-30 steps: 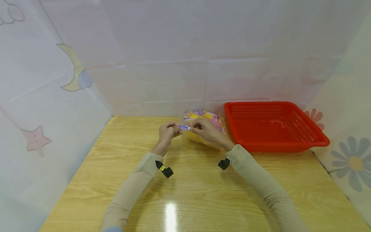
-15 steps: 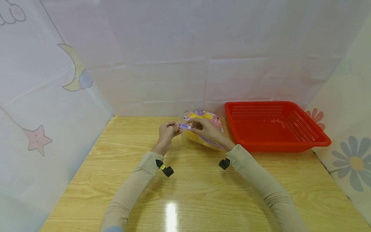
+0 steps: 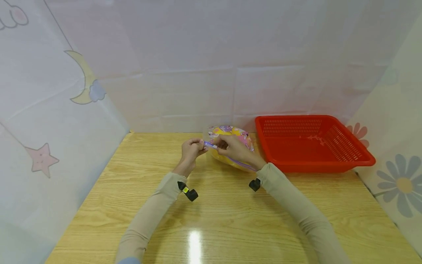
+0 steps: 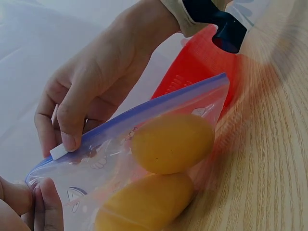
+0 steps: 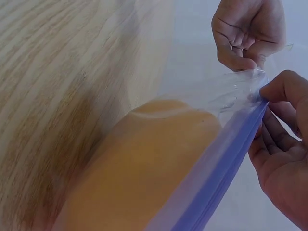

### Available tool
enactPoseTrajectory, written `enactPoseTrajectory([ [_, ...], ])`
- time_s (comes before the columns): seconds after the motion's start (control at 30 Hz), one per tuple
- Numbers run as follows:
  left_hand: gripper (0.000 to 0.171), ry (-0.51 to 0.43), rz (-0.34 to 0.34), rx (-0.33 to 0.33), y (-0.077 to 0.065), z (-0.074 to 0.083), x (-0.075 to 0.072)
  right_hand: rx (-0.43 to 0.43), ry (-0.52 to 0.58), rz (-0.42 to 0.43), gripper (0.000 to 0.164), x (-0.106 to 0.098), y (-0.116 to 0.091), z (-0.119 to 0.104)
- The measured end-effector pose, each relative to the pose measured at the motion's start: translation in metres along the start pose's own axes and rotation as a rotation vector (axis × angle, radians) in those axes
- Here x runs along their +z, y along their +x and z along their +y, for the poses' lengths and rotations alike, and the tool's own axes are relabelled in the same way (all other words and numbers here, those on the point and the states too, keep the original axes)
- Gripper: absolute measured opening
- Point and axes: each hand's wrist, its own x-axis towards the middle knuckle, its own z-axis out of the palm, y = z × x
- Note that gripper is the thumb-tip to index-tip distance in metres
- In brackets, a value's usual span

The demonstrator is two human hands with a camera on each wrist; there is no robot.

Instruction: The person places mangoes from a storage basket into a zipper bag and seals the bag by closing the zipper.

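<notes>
A clear printed zip bag (image 3: 227,129) stands at the back of the table, with two yellow, mango-like fruits (image 4: 172,143) inside. Along its mouth runs a purple zip strip (image 4: 159,103) with a white slider (image 4: 58,152). My right hand (image 3: 234,147) pinches the slider between thumb and fingers, close to one end of the strip. With thumb and finger, my left hand (image 3: 190,151) grips the bag's corner just beyond that end. In the right wrist view, the clear film by the left hand (image 5: 249,34) is bunched and creased.
Right of the bag stands a red plastic basket (image 3: 316,167) with perforated sides. The wooden table (image 3: 158,220) meets a pale cloth backdrop (image 3: 184,95) behind it, with printed cloth walls at both sides. Each sleeve carries a small black wrist camera (image 3: 254,184).
Both hands stay almost in place, still on the zip end. The bag has shifted a little, and more of its purple strip shows below the right hand than a second ago.
</notes>
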Motion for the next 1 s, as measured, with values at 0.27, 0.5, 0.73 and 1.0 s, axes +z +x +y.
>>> enactPoseTrajectory([
  [0.27, 0.016, 0.003, -0.002, -0.003, -0.0015, 0.0001, 0.0018, 0.008, 0.047, -0.007, 0.012, 0.0006, -0.0001, 0.0024],
  [0.5, 0.017, -0.001, 0.002, -0.007, -0.0027, 0.0005, 0.0031, 0.073, 0.011, 0.002, 0.013, 0.0001, -0.0027, 0.0042],
  [0.73, 0.023, -0.001, 0.001, -0.005, -0.0031, 0.0011, 0.003, 0.056, -0.056, -0.005, 0.009, -0.0024, -0.004, 0.0052],
  [1.0, 0.017, -0.014, 0.01, 0.003, -0.0031, 0.0015, 0.0025, 0.063, -0.054, -0.052, 0.015, -0.0024, -0.0039, 0.0046],
])
